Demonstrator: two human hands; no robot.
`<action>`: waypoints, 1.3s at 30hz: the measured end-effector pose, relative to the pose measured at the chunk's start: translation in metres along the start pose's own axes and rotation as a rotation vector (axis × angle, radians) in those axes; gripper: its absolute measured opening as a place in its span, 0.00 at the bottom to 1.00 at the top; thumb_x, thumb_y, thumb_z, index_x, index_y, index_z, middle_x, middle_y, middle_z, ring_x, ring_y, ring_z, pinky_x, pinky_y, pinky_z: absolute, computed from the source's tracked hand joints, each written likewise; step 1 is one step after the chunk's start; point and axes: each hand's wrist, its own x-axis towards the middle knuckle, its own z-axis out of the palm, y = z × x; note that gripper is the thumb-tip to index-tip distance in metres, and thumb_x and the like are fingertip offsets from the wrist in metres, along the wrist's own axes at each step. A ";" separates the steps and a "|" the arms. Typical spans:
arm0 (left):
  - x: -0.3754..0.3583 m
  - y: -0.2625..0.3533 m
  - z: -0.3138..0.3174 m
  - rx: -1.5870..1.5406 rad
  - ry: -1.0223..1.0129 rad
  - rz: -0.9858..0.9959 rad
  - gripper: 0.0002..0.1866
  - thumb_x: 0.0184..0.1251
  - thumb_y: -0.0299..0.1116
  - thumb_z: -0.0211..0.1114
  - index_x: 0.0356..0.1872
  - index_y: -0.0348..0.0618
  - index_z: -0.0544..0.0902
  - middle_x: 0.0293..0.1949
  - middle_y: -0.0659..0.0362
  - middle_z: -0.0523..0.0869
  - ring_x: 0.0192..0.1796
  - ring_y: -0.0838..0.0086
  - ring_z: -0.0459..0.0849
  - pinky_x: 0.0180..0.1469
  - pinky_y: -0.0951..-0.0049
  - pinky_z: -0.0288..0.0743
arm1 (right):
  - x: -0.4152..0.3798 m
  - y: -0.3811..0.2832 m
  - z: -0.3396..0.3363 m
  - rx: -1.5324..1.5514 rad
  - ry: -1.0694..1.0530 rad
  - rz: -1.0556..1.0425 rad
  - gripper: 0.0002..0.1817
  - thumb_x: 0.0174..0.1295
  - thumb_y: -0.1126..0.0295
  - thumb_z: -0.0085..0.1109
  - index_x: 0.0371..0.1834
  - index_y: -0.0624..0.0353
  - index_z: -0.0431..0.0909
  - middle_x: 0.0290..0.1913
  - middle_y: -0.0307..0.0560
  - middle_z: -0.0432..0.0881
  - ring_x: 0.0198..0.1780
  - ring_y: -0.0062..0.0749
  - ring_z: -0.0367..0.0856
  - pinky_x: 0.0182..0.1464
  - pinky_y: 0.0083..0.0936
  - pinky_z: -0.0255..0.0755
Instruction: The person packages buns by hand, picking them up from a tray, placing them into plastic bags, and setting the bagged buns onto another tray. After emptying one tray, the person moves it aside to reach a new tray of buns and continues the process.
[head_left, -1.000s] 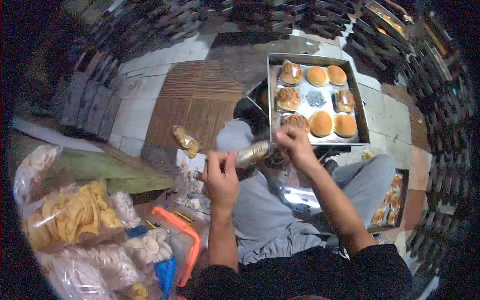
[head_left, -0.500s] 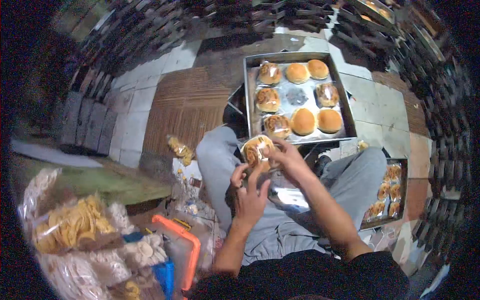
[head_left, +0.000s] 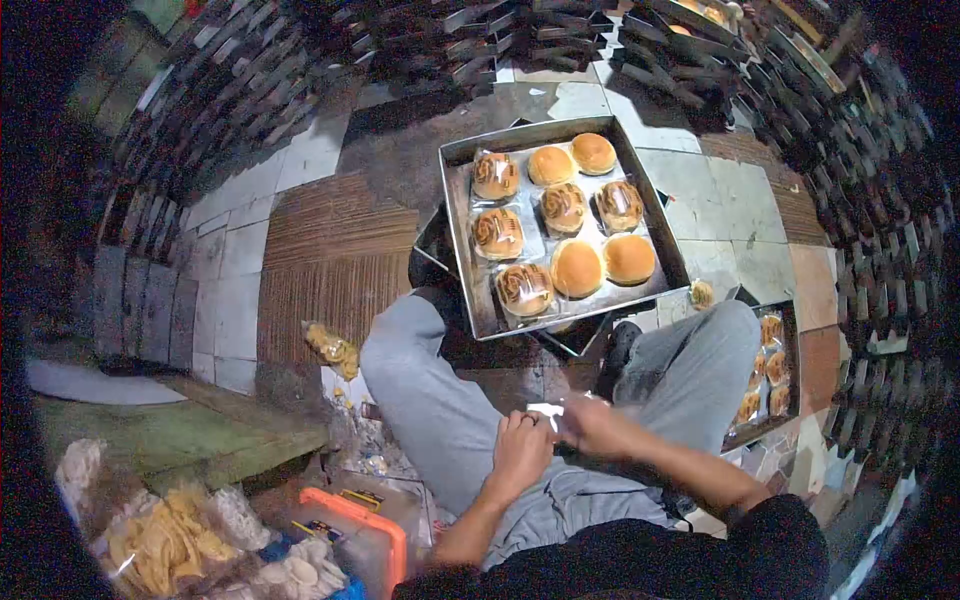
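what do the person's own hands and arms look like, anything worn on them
Short black sleeves leave both forearms bare. The left hand is ungloved, with what looks like a dark ring on one finger. The right hand is too blurred to tell whether it has one.

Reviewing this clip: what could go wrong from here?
The tray sits askew over another tray, close to the left knee; a bump might shift it. The four buns that look unwrapped could pick up dirt or a stray touch. Both hands, left and right, are at shiny wrapping over the lap; thin film could slip or crumple.
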 end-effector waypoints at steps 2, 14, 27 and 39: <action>-0.002 0.001 -0.007 -0.110 -0.099 -0.058 0.18 0.57 0.32 0.73 0.48 0.42 0.83 0.44 0.52 0.87 0.53 0.52 0.79 0.53 0.54 0.73 | -0.016 0.009 0.017 0.050 -0.128 0.108 0.13 0.61 0.66 0.68 0.40 0.65 0.81 0.40 0.63 0.85 0.44 0.60 0.85 0.48 0.49 0.77; 0.095 0.041 -0.130 0.134 0.368 0.363 0.12 0.58 0.32 0.74 0.43 0.46 0.87 0.43 0.54 0.88 0.50 0.57 0.83 0.55 0.56 0.74 | -0.024 -0.074 -0.135 0.067 0.194 -0.199 0.24 0.59 0.69 0.70 0.59 0.62 0.78 0.52 0.60 0.82 0.56 0.59 0.81 0.57 0.43 0.78; 0.092 0.077 -0.089 -1.241 0.570 -0.356 0.30 0.83 0.49 0.53 0.75 0.38 0.65 0.66 0.51 0.76 0.62 0.69 0.79 0.63 0.64 0.76 | 0.035 -0.080 -0.019 0.289 0.374 -0.377 0.52 0.55 0.72 0.60 0.83 0.66 0.44 0.82 0.73 0.47 0.84 0.64 0.43 0.82 0.45 0.47; 0.107 -0.073 -0.120 -1.953 0.689 -0.275 0.23 0.83 0.48 0.52 0.66 0.43 0.74 0.59 0.53 0.85 0.57 0.65 0.86 0.48 0.69 0.83 | 0.155 0.124 -0.154 -0.430 0.744 0.644 0.33 0.71 0.44 0.48 0.40 0.72 0.82 0.40 0.74 0.83 0.48 0.66 0.83 0.55 0.54 0.76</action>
